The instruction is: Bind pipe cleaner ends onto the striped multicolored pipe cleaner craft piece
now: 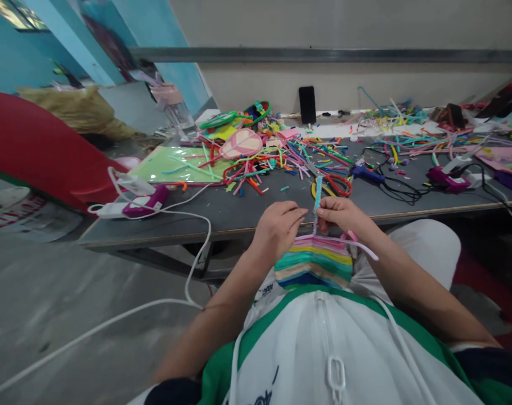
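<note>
My right hand [338, 214] pinches an upright fuzzy pipe cleaner stem [318, 194], light blue at the top and twisted lilac lower down. Just to the left of it is my left hand [281, 225], its fingers bent and pressed together at the tips. Whether anything is between those fingertips is hidden. Beneath both hands, on my lap, lies a striped piece of pipe cleaners [313, 261] in pink, yellow, green, beige and blue. From its upper edge a loose pink pipe cleaner [365, 248] sticks out to the right, under my right wrist.
Scissors [340, 185] with red-orange handles and a blue glue gun [368, 174] lie on the grey table [226, 211]. Loose pipe cleaners [293, 154] are heaped behind. A phone [307, 105] leans on the wall. A white cable [192, 264] hangs from a purple power strip [146, 203].
</note>
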The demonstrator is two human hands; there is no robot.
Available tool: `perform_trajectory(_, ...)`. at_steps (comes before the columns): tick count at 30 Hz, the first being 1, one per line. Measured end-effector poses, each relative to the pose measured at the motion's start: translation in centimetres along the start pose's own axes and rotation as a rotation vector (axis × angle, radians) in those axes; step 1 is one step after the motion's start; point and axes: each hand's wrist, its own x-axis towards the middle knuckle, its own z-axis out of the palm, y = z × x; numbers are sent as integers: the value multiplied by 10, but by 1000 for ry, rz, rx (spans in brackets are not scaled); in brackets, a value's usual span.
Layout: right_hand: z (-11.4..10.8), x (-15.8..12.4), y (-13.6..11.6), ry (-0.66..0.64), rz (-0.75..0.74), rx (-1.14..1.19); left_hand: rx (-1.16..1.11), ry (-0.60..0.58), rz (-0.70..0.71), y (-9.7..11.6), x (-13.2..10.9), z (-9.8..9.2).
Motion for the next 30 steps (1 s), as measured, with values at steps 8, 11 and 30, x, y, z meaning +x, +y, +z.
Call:
perform_trajectory(8,4,1,1,0,0,34,119,-71,42,4,3,2)
perform_trajectory(11,5,2,1,-2,-16,39,144,-83,44,4,4,1)
perform_trajectory(30,13,1,-2,19,-66,33,168,-62,-31,11,-2,8)
